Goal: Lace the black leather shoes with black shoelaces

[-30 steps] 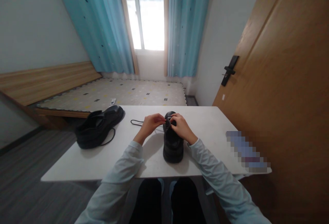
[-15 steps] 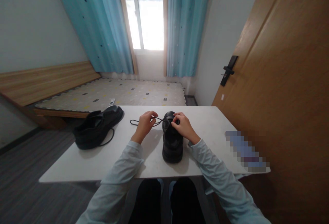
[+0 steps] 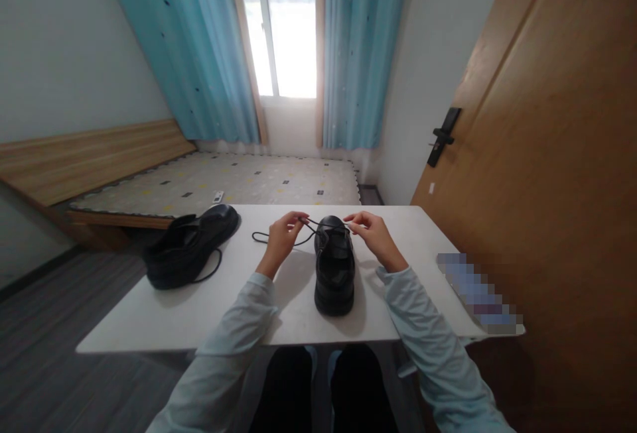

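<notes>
A black shoe stands upright on the white table, heel towards me and toe away. My left hand, to the left of its toe, pinches a black shoelace that runs into the shoe; a loop of it lies on the tabletop. On the other side, my right hand is closed in a pinch near the shoe's right edge. A stretch of lace spans over the toe between both hands. The second black shoe rests at the table's left, its lace trailing beside it.
The white table has its near edge above my legs. A blurred bluish item lies by the right edge. Beyond the table is a bed with a small white object. A wooden door stands at the right.
My right hand has moved from over the shoe's opening to the right and slightly away from me, drawing lace across the toe. My left hand has barely moved.
</notes>
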{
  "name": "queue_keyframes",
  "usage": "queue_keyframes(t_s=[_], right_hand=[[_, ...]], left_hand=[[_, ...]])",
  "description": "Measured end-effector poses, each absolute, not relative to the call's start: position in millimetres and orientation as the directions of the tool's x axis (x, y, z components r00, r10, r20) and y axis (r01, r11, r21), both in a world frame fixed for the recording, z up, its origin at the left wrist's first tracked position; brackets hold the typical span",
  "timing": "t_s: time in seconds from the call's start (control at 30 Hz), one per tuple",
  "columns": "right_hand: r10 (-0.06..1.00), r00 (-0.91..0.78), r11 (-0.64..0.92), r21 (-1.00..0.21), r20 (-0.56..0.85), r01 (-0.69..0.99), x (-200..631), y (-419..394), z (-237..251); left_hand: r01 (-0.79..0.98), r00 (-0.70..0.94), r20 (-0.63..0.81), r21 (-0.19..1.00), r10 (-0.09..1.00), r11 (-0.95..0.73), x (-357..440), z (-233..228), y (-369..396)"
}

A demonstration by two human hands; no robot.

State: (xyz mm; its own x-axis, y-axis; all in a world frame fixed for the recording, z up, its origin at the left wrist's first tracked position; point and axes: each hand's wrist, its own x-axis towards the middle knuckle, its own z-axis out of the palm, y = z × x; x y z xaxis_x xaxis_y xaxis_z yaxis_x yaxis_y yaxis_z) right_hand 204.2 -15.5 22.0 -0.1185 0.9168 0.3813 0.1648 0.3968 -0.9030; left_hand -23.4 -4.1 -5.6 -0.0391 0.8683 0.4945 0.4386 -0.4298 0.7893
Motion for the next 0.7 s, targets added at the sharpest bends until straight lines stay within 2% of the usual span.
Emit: queue_keyframes(t_s=[0.17, 0.4, 0.6, 0.7], right_hand=[[0.923, -0.106, 0.362, -0.928, 0.37, -0.083, 212, -18, 32], [0.871, 0.055, 0.489, -0.848, 0.489, -0.205, 216, -20, 45], [0.856, 0.171, 0.514, -0.77, 0.488, -0.378, 223, -21, 55], [0.856, 0.188, 0.512, -0.736, 0.482, -0.443, 229, -21, 55]], left_hand=[[0.418, 0.144, 0.539, 0.727, 0.83, -0.545, -17, -4, -11], [0.474, 0.339, 0.554, 0.597, 0.76, -0.647, -11, 2, -19], [0.573, 0.303, 0.615, 0.493, 0.728, -0.655, -7, -1, -23], [0.561, 0.346, 0.658, 0.425, 0.668, -0.71, -5, 1, -27]])
